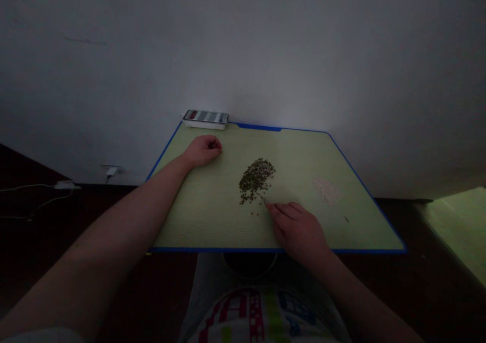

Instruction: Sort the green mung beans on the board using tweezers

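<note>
A loose pile of small dark beans or seeds (256, 177) lies on the middle of a pale tabletop (212, 216) with a blue rim. At the pile's near right edge is my right hand (298, 229), its fingertips drawn together beside a few stray grains. Whatever sits between those fingertips is too small to make out. My left hand (204, 150) rests on the table left of the pile, fingers curled in a loose fist with nothing visible in it. To the right lies a thin spread of pale grains (326, 190) that look like rice.
A phone (207, 116) lies on a white box (205, 125) at the back left corner. A short dark sliver (347, 220) lies near the front right. The table's far side stands close to a grey wall (266, 54). A plug (112, 171) and cables are at the left.
</note>
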### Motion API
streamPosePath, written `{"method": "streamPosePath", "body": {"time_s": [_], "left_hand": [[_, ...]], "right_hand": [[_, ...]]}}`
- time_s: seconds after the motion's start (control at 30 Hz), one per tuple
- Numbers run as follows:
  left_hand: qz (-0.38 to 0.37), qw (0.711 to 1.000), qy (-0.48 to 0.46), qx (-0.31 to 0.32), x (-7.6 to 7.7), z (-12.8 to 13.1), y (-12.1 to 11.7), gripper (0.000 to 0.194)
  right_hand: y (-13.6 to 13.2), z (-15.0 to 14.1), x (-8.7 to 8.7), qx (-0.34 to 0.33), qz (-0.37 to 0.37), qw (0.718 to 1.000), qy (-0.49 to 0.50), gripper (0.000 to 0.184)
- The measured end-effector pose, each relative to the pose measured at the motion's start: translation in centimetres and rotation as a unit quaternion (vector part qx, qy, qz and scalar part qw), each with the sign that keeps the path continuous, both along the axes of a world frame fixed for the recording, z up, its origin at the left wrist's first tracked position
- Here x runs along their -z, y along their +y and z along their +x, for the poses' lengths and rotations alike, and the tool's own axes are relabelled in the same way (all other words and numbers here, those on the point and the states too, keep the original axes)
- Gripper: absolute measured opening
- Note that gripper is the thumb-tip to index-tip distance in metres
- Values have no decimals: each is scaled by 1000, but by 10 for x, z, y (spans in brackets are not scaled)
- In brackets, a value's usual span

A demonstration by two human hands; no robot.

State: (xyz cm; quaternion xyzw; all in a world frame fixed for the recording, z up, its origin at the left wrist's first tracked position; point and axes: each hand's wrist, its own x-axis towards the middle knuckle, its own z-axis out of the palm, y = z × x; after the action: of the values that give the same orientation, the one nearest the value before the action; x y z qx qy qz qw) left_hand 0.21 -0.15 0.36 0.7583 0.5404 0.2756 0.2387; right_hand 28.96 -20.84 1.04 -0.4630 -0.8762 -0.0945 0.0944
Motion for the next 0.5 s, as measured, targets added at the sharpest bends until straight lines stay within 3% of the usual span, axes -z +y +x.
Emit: {"method": "streamPosePath", "body": {"time_s": [0.33,0.5], "left_hand": [[-4,1000,-17,0,0,1,0,19],[-8,999,-31,9,2,0,2,20]], "right_hand": [[4,-23,-1,7,-25,999,-22,41],[4,-28,-3,46,-47,997,-38,42]]}}
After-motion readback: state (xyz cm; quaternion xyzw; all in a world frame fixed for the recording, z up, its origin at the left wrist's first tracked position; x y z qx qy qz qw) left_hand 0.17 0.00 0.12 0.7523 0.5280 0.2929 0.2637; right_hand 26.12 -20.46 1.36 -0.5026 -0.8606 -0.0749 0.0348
